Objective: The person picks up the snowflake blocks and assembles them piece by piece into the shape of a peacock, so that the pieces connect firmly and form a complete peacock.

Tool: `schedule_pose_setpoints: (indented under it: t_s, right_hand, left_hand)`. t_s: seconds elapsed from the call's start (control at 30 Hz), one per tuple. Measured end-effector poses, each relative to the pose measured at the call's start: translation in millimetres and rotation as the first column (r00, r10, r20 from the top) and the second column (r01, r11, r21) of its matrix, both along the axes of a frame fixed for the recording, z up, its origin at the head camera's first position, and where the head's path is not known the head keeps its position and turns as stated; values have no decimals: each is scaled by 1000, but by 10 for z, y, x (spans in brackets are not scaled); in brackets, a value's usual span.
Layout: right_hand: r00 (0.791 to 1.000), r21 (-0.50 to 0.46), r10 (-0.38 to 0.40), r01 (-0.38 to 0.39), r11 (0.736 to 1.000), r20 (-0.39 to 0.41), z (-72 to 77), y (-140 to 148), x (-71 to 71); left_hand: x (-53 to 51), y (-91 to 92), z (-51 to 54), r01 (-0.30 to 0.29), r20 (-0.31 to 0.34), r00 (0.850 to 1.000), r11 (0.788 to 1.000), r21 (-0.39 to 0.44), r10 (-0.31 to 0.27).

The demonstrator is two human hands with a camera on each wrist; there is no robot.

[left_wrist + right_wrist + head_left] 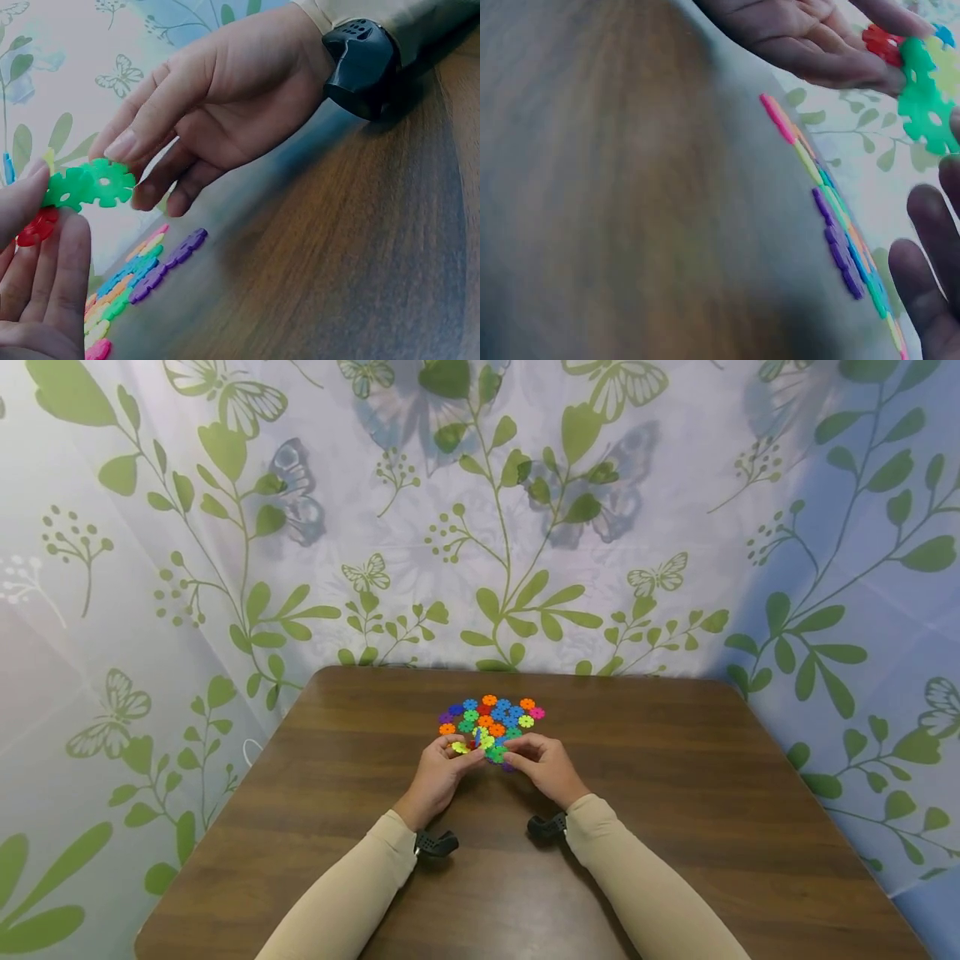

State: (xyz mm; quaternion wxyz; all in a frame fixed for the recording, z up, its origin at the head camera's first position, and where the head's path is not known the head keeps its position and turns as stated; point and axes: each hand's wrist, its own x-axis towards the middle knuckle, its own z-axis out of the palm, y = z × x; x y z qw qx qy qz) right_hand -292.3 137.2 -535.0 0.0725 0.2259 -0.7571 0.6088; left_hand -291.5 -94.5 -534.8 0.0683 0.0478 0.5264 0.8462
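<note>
Between the two hands is a small joined piece of flower-shaped plastic discs, with green discs (111, 182), a red disc (37, 226), a yellow disc (945, 69) and a blue one at its far side. My left hand (438, 777) pinches this piece between thumb and fingers near the red and green discs. From the other side, my right hand (553, 770) pinches the outer green disc with thumb and forefinger; its other fingers are loosely bent. The piece is held above the tabletop, and fingers hide parts of it.
Loose flower discs in several colours lie flat on the brown wooden table (637, 860) just beyond the hands, among them orange (527, 703), pink (537, 713) and purple discs (180, 251). A leaf-and-butterfly patterned cloth (480, 552) hangs behind the table.
</note>
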Motion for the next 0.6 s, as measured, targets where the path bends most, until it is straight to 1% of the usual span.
schedule_pose_setpoints:
  t_s: [0.13, 0.23, 0.3, 0.37, 0.4, 0.5, 0.6]
  right_hand:
    - [1000, -18, -26, 26, 999, 12, -23, 63, -36]
    - [998, 18, -68, 68, 998, 9, -26, 114, -48]
    - [995, 85, -99, 99, 991, -1, -32, 137, -52]
    - [992, 177, -125, 127, 976, -24, -50, 149, -62]
    - [991, 220, -124, 130, 967, -43, -64, 151, -70]
    - [991, 332, -96, 123, 935, -97, -101, 145, -97]
    - [988, 387, -50, 103, 916, -145, -96, 125, -99]
  left_hand:
    - [-1, -7, 1, -52, -20, 998, 999, 14, 52]
    - [-3, -10, 5, -63, -32, 997, 998, 18, 64]
    - [0, -15, 7, -64, -37, 997, 998, 15, 64]
    - [3, -20, 8, -63, -40, 997, 998, 13, 64]
    - [3, -23, 8, -61, -42, 997, 998, 13, 62]
    - [0, -27, 0, -57, -36, 998, 998, 19, 58]
    - [-3, -28, -7, -59, -27, 998, 998, 25, 60]
